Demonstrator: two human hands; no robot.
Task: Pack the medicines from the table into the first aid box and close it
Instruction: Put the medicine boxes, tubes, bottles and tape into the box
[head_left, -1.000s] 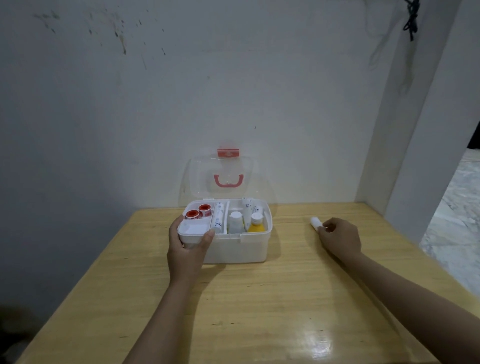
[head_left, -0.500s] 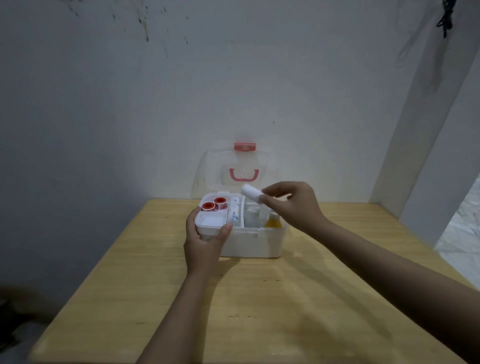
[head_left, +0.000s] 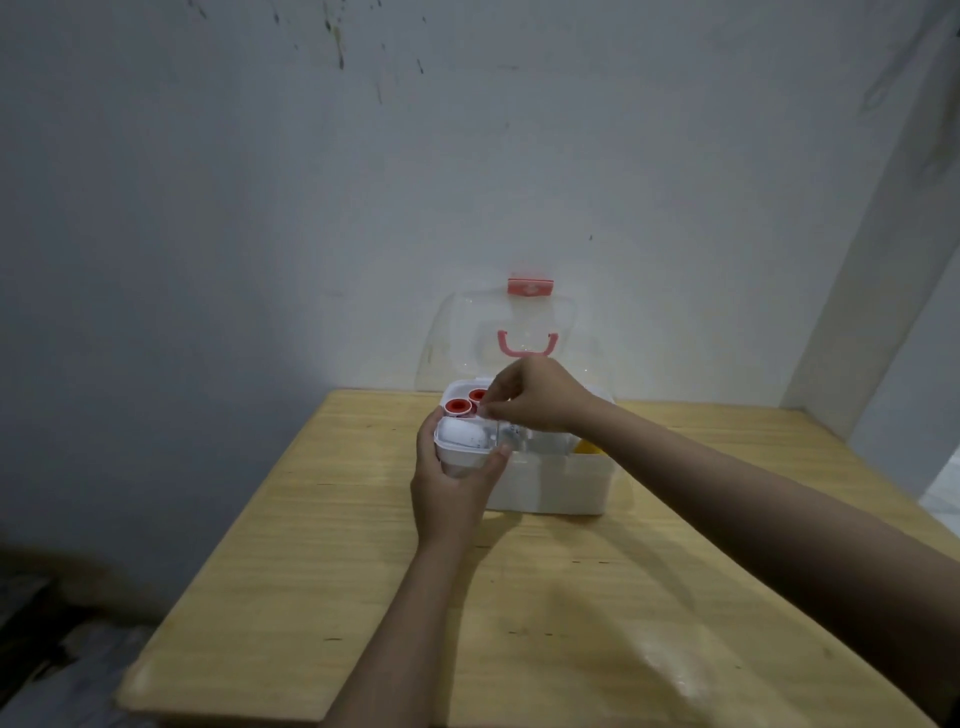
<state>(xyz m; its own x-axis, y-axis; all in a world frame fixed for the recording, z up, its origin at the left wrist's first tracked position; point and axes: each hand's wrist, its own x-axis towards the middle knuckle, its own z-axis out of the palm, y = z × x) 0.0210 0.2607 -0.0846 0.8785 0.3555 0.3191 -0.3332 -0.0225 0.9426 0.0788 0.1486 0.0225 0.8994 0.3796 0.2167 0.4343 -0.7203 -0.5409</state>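
A white first aid box (head_left: 550, 483) stands on the wooden table (head_left: 519, 649), and its clear lid (head_left: 462, 332) with a pink handle (head_left: 527, 347) is tipped back open. My left hand (head_left: 452, 493) grips the box's front left corner. My right hand (head_left: 540, 395) hovers over the tray's left side, fingertips pinched at the far end of a white roll (head_left: 461, 435) lying in the front left compartment. Just behind the roll sit two red-capped rolls (head_left: 458, 406). A yellow bottle (head_left: 589, 448) peeks out on the right. The hand hides the other bottles.
The table is pushed against a stained white wall (head_left: 467, 182), with a wall corner (head_left: 883, 312) at the right. A dark floor area (head_left: 62, 623) lies beyond the table's left edge.
My right hand picked the white roll off the table at the right, carried it left over the box and lowered it into the front left tray compartment. My left hand stayed on the box.
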